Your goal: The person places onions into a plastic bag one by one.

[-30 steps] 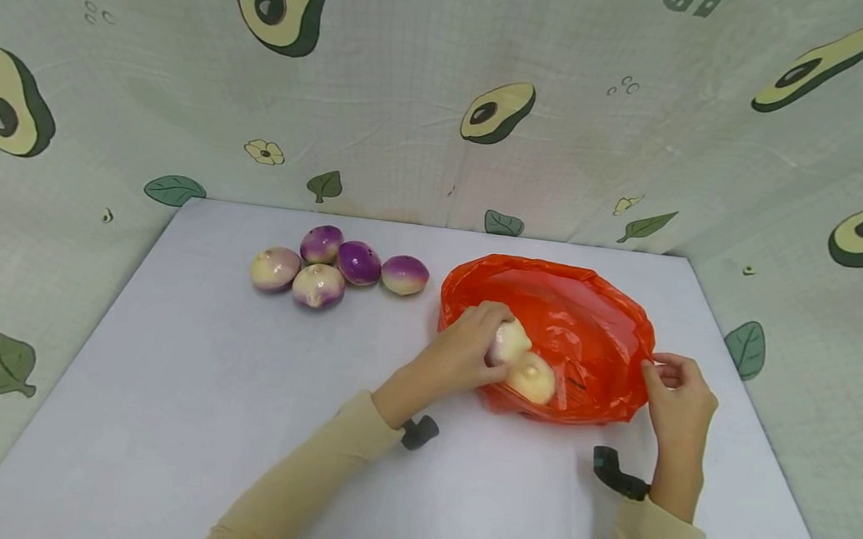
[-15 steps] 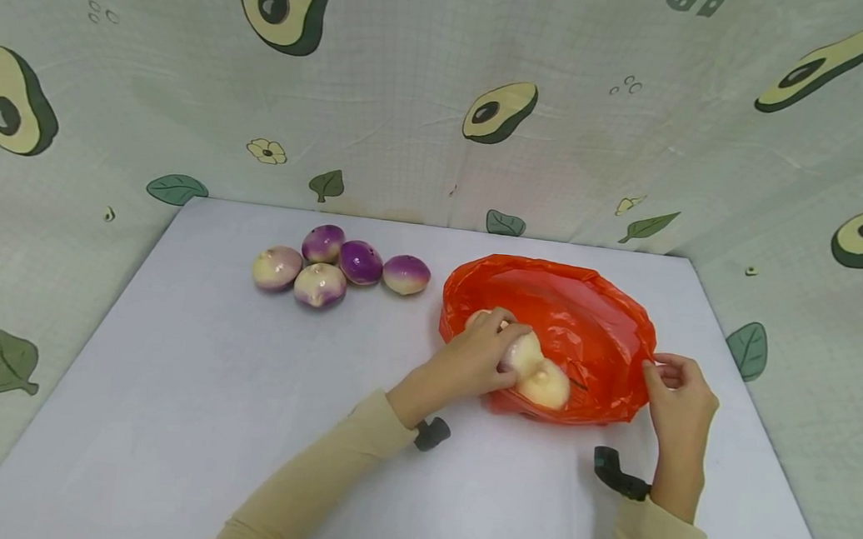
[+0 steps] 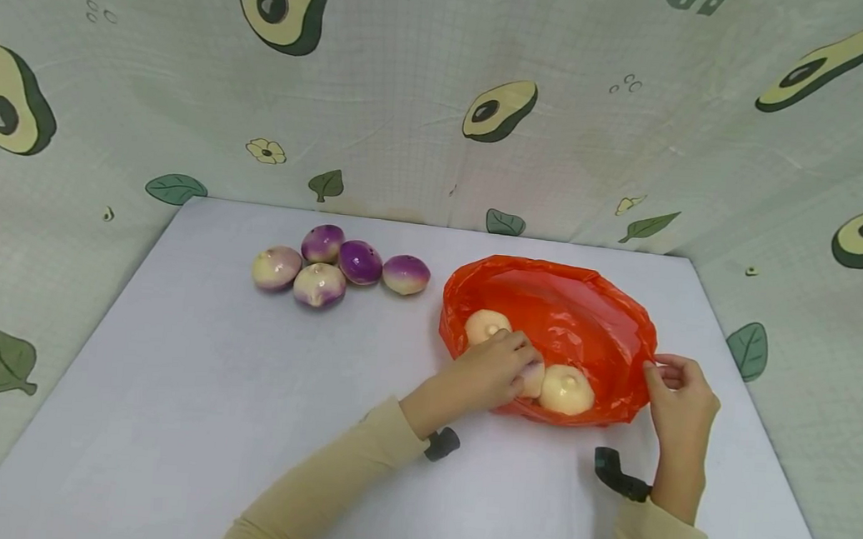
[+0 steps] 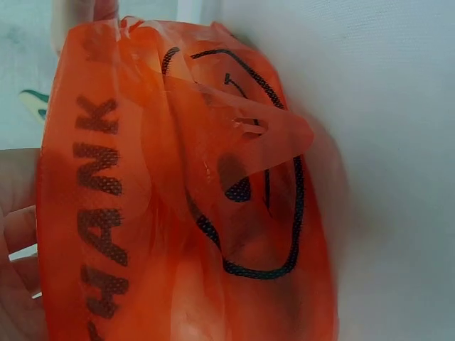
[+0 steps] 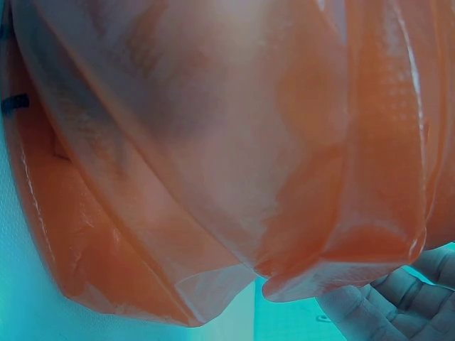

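Note:
An orange-red plastic bag [image 3: 586,314] stands with its mouth wide at the right of the table. My left hand [image 3: 480,377] reaches over its near left rim, with curled fingers holding a white and purple turnip [image 3: 534,380], partly hidden by the hand. A pale turnip [image 3: 567,390] lies right beside that one, and another turnip [image 3: 487,325] shows behind the hand. At the bag's right rim, my right hand [image 3: 681,395] pinches the plastic between thumb and fingers. In the left wrist view, the printed bag wall [image 4: 106,177] covers the turnips.
Several purple and white turnips, such as a dark purple one [image 3: 360,263] and a paler one [image 3: 320,286], sit grouped at the back left of the white table [image 3: 190,386]. Behind the table hangs an avocado-print cloth [image 3: 391,91].
My left hand has moved to the right inside the bag, and the turnips near it have shifted right. The turnip behind it has come more into sight. My right hand stays at the rim.

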A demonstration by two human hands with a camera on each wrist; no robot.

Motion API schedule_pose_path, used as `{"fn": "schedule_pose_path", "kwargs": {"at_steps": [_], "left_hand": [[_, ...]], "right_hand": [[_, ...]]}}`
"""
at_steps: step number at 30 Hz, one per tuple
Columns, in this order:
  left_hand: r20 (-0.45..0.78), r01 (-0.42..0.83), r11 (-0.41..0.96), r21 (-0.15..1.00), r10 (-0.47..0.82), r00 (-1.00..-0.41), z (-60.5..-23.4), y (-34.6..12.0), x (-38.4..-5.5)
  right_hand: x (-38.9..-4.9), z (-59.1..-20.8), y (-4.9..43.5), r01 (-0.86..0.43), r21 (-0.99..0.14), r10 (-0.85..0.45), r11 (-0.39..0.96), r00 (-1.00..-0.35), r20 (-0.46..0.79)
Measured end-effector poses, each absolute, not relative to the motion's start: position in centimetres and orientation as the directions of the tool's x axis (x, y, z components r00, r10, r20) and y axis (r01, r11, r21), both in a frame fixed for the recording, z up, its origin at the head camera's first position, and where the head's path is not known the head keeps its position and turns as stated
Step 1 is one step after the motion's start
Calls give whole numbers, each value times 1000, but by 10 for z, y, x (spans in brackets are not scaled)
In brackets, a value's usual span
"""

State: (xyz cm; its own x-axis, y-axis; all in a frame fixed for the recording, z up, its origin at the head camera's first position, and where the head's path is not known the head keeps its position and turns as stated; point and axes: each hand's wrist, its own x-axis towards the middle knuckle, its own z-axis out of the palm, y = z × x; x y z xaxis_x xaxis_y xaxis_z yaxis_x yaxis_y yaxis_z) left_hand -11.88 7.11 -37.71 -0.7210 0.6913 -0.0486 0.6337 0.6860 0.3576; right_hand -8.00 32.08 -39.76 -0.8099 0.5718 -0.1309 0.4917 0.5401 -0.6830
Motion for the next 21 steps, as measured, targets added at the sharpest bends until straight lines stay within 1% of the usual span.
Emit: {"fn": "schedule_pose_path", "kwargs": {"at_steps": [11, 18, 21], "left_hand": [[-9, 684, 627, 372, 739, -673, -377, 74, -114], [6, 674, 621, 401, 734, -679, -369, 67, -110], [44, 670, 608, 426, 726, -687, -365, 59, -109]], "right_hand": [[-80, -398, 320, 494, -677, 568, 545, -812, -135], [-80, -398, 321, 498, -677, 569, 541, -810, -141], [-80, -397, 320, 500, -676, 568, 541, -810, -145]]}}
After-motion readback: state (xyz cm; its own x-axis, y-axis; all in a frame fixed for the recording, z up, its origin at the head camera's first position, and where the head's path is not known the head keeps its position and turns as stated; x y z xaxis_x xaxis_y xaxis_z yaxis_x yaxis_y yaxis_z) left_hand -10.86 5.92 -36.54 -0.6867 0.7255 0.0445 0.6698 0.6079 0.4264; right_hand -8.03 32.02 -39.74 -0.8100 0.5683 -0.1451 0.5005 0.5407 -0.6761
